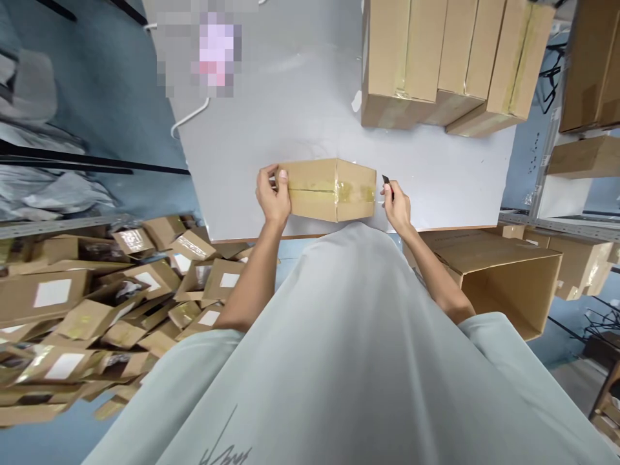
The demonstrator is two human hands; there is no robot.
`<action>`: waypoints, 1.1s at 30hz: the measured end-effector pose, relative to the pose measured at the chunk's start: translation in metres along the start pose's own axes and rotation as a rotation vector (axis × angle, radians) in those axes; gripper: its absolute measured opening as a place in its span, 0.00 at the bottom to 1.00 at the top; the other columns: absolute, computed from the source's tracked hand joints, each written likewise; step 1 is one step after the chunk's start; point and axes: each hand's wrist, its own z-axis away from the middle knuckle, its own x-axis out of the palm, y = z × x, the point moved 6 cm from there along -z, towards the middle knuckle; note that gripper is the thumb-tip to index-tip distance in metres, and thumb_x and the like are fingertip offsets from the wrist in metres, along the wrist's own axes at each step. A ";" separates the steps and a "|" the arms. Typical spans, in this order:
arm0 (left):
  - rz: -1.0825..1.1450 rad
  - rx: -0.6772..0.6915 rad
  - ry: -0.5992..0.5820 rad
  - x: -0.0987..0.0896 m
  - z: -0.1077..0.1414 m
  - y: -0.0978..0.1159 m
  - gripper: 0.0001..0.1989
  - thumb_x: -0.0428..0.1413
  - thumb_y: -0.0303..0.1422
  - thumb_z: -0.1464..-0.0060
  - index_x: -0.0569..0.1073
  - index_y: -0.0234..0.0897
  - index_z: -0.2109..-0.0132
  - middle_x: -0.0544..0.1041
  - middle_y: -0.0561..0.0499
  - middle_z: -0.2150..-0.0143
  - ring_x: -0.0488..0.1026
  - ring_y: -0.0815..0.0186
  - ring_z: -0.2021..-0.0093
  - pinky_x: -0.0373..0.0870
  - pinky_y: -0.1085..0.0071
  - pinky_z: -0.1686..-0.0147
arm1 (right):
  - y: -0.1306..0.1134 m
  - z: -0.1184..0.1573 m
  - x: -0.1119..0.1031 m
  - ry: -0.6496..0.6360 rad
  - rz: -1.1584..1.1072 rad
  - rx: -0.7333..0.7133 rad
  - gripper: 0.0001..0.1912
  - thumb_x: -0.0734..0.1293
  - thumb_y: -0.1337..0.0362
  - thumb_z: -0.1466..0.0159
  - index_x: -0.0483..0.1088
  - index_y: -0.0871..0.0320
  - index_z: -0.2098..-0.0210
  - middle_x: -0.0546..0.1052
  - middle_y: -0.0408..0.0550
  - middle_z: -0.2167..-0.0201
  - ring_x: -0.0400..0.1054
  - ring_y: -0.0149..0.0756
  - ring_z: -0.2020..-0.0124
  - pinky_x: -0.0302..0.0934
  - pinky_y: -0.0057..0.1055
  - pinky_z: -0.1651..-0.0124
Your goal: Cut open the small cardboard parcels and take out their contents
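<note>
Carefully now: one hand holds the box and one holds the cutter

Far on the left, lots of brown boxes [87, 316] lie in a messy heap beside the pale desk [271, 116]. Some have white labels on them.

Next comes the left hand [274, 199]. Its grip is snug on the left end of the small box [324, 181], with the thumb on top. This box lies on the desk near the front edge, right in front of the person. A dark line runs along its top, and shiny tape [356, 191] covers part of its right end. I can't tell if the line has been cut.

Just past that end is a little cutter [386, 180] with a dark tip. The right hand [398, 206] has its grip closed around the cutter, and the tip is close to the box but not touching it. To me, this looks like the step of cutting the tape. I think the next move needs the left hand to keep the box steady while the tip goes gently along the tape, not too deep.

Farther right, three bigger boxes [426, 58] stand at the back of the desk. A large box [484, 252] gapes below the front edge.
</note>
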 end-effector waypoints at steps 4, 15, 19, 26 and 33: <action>0.044 0.004 -0.004 0.001 -0.003 -0.017 0.39 0.49 0.70 0.31 0.78 0.43 0.38 0.82 0.38 0.39 0.81 0.54 0.40 0.77 0.57 0.37 | -0.028 0.017 0.015 -0.005 0.014 0.017 0.30 0.48 0.37 0.18 0.69 0.50 0.53 0.80 0.47 0.62 0.73 0.40 0.63 0.65 0.33 0.53; 0.173 -0.040 -0.314 0.076 0.025 -0.032 0.40 0.45 0.67 0.28 0.77 0.43 0.32 0.80 0.34 0.33 0.75 0.49 0.27 0.65 0.46 0.22 | -0.084 0.035 -0.025 0.202 0.395 -0.004 0.33 0.47 0.41 0.16 0.75 0.54 0.48 0.80 0.58 0.49 0.75 0.48 0.51 0.67 0.40 0.48; 0.248 0.033 -0.372 0.040 0.005 0.003 0.34 0.52 0.65 0.28 0.80 0.45 0.34 0.81 0.37 0.34 0.80 0.51 0.33 0.77 0.53 0.32 | -0.103 0.048 -0.018 0.189 0.433 0.045 0.29 0.49 0.44 0.16 0.75 0.53 0.46 0.80 0.57 0.49 0.76 0.47 0.55 0.68 0.40 0.52; 0.328 0.120 -0.524 -0.016 -0.020 0.084 0.17 0.65 0.49 0.32 0.85 0.41 0.49 0.86 0.44 0.46 0.84 0.58 0.46 0.85 0.65 0.48 | -0.118 0.080 -0.008 0.094 0.043 0.321 0.23 0.50 0.43 0.17 0.67 0.50 0.44 0.78 0.43 0.70 0.76 0.42 0.70 0.69 0.39 0.59; 0.333 0.087 -0.591 -0.021 -0.022 0.083 0.13 0.70 0.39 0.39 0.85 0.39 0.50 0.86 0.45 0.45 0.84 0.57 0.45 0.86 0.62 0.46 | -0.171 0.096 0.038 -0.182 -0.155 0.176 0.20 0.62 0.46 0.22 0.67 0.51 0.39 0.85 0.45 0.61 0.81 0.40 0.68 0.74 0.38 0.57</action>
